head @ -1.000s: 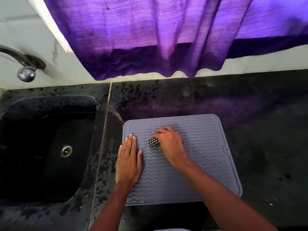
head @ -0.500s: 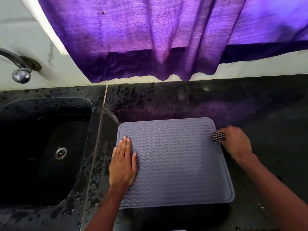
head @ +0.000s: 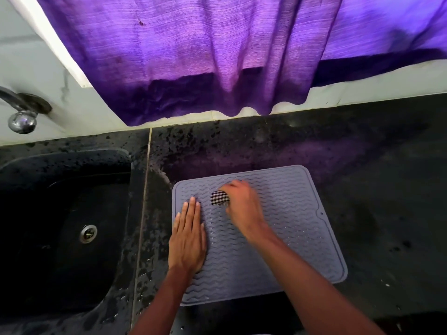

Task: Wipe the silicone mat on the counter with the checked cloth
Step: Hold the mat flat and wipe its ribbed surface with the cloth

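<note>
Two grips working the mat point(head: 290, 226).
My left grip point(head: 187, 240) lies flat and released, pinning it; my right grip point(head: 242, 209) clasps the checked cloth point(head: 219, 198). I should press firmly, overlapping strokes.

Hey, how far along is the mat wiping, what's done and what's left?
Done: hard to call; the far strip of the silicone mat shows no specks. In hand: the right hand grips the bunched checked cloth on the mat's far left part, while the left hand presses flat near its left edge. Left: pale specks, probably droplets, dot the near right area.
</note>
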Demonstrator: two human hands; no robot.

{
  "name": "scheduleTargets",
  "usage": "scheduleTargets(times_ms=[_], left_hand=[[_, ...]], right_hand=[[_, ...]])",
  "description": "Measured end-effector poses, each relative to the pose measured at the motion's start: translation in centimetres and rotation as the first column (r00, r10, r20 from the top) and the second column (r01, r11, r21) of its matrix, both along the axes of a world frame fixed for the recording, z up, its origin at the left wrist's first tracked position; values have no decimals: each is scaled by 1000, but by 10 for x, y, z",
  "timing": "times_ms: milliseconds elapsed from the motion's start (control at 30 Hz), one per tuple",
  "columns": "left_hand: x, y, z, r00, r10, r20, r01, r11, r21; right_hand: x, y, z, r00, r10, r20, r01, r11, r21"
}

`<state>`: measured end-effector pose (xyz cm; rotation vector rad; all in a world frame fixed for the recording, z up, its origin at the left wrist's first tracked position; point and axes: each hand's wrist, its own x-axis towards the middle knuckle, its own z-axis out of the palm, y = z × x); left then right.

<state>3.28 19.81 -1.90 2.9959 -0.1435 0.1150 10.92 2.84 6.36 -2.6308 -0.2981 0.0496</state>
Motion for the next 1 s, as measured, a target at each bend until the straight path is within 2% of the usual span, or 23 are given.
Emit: scheduleTargets(times_ms=[133,367,600,767,833,933,1000], left_hand=[[-1,4,-3,1000,3,-14,-4,999,-54],[0,6,-2,1000,-12,-16,10,992,-123],[-1,6,1,1000,-12,-24,8,986,-168],[0,5,3,1000,0,-25,-5,977,-212],[0,3,4,1000,14,-23,-18,973,-230],[0,3,7,999,22,-30,-29,969,-245],[1,4,6,999,27,-30,-33,968,-249]], right_hand=[[0,8,-12,995,38,-92,-43,997,-61],[0,-57,-12,988,-146,-55,132,971,-201],[-4,-149,3,900,-435,-24,402,851,-337],[0,-148,9,852,-520,58,494,764,-415],[0,-117,8,890,-452,62,444,826,-347],[-12,-46,-2,946,-321,40,323,940,-110],[-21,3,-11,975,-220,41,223,973,-62]])
